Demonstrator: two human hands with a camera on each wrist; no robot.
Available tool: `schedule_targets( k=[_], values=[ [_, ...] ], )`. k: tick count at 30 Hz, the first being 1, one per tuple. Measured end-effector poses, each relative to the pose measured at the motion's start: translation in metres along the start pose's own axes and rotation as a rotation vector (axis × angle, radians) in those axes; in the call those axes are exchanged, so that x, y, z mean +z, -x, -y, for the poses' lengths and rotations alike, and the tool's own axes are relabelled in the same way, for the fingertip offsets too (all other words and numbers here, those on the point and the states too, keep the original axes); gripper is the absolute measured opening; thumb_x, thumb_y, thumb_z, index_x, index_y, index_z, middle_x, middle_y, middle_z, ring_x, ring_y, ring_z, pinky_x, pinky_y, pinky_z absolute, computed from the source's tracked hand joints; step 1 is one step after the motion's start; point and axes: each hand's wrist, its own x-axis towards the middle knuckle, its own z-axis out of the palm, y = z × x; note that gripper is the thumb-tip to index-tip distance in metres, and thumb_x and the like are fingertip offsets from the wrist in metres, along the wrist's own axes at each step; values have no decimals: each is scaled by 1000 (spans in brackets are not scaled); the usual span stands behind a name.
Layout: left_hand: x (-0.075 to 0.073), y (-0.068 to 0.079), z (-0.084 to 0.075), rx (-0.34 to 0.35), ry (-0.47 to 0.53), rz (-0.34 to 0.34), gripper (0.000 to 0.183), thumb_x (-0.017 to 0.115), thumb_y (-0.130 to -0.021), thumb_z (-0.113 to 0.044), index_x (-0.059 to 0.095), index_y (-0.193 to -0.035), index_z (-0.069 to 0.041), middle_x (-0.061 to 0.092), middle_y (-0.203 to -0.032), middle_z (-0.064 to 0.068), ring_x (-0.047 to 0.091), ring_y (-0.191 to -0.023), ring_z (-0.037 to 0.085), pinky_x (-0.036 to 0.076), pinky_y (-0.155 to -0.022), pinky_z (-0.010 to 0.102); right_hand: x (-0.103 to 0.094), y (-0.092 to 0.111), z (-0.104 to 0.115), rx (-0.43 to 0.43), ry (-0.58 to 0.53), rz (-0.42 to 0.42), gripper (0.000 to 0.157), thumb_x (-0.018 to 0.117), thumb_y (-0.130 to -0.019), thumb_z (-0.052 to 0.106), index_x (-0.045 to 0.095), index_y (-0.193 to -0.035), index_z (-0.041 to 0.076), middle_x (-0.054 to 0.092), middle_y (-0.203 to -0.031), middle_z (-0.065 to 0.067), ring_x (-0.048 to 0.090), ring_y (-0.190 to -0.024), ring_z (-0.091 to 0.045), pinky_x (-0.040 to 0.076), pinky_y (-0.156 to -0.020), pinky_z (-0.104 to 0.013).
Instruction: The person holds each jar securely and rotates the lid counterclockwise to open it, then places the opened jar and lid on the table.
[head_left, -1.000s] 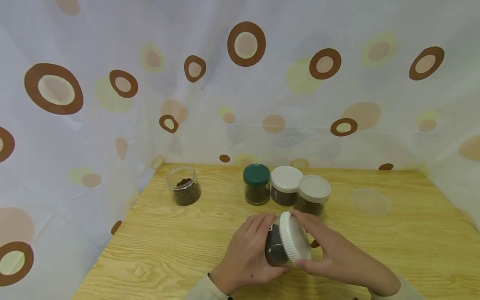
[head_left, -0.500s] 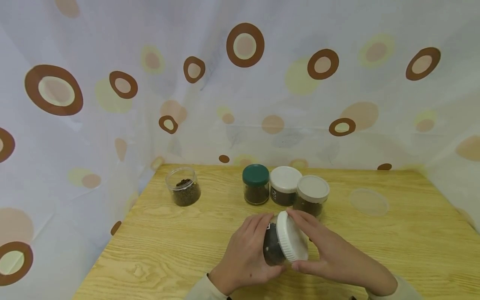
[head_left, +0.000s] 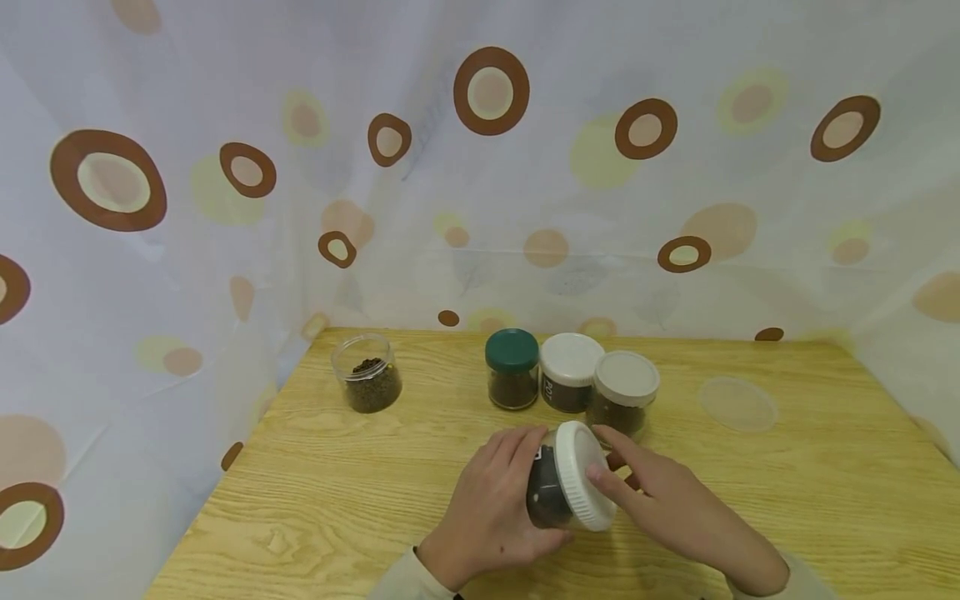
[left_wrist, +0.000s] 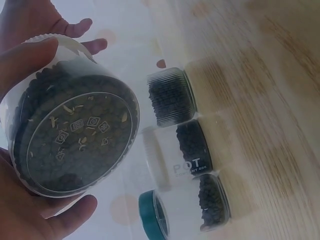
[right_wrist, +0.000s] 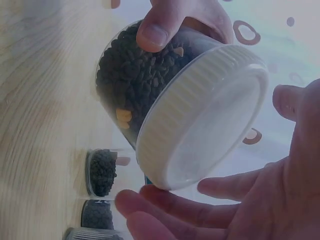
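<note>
My left hand (head_left: 489,507) grips a clear jar (head_left: 546,493) of dark pellets, tilted on its side with the white ribbed lid (head_left: 591,487) turned to the right. The left wrist view looks onto the jar's embossed base (left_wrist: 75,142), with pale bits among the pellets. At the lid is my right hand (head_left: 671,504). Its fingertips lie right at the lid's rim in the right wrist view, while the thumb (right_wrist: 287,102) stands off from the lid (right_wrist: 222,122). That view also shows the left thumb pressing the jar's side.
Behind the hands stand a green-lidded jar (head_left: 513,367), a white-lidded jar (head_left: 572,367) marked POT, and another white-lidded jar (head_left: 626,387). A lidless clear jar (head_left: 371,379) with dark pellets stands at the back left. On the right lies a flat translucent disc (head_left: 738,404).
The right hand has loosened from the lid, its thumb moving up from the lower rim and its fingers shifting right. The left hand keeps the jar tilted, nearly in place.
</note>
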Motion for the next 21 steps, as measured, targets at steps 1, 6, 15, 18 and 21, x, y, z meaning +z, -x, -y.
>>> schedule_targets(
  k=[1,6,15,18,21],
  values=[
    [0,0,0,1,-4,-2,101,86,-58,-59,49,-137,-9,61,-127,1,61,-114,16,54,-97,31,1,-1,1,17,2,9,61,50,-101,47,38,-151,14,67,-119,-10,63,-85,-12,50,-67,-27],
    [0,0,-1,-11,0,13,102,87,-58,-60,49,-139,-9,60,-128,2,60,-115,16,54,-96,30,5,-2,6,70,8,15,69,54,-97,53,37,-151,14,66,-115,-9,62,-79,-9,49,-64,-27],
    [-4,2,1,-12,57,24,103,89,-58,-58,49,-139,-9,60,-130,3,59,-118,17,56,-94,31,3,4,-1,-231,78,-30,83,67,-91,47,29,-156,14,52,-141,-14,61,-108,-20,54,-72,-24],
    [-4,3,2,-10,74,31,103,89,-57,-57,49,-139,-9,60,-129,3,59,-118,17,56,-94,32,3,7,-4,-360,106,-51,86,71,-89,44,25,-158,20,45,-150,-15,59,-119,-28,57,-80,-29],
    [-4,5,2,-13,100,40,104,90,-57,-56,48,-139,-9,60,-130,3,59,-118,18,56,-94,32,2,8,-5,-444,146,-69,89,73,-88,43,23,-159,25,41,-154,-10,57,-124,-29,57,-86,-33]
  ],
)
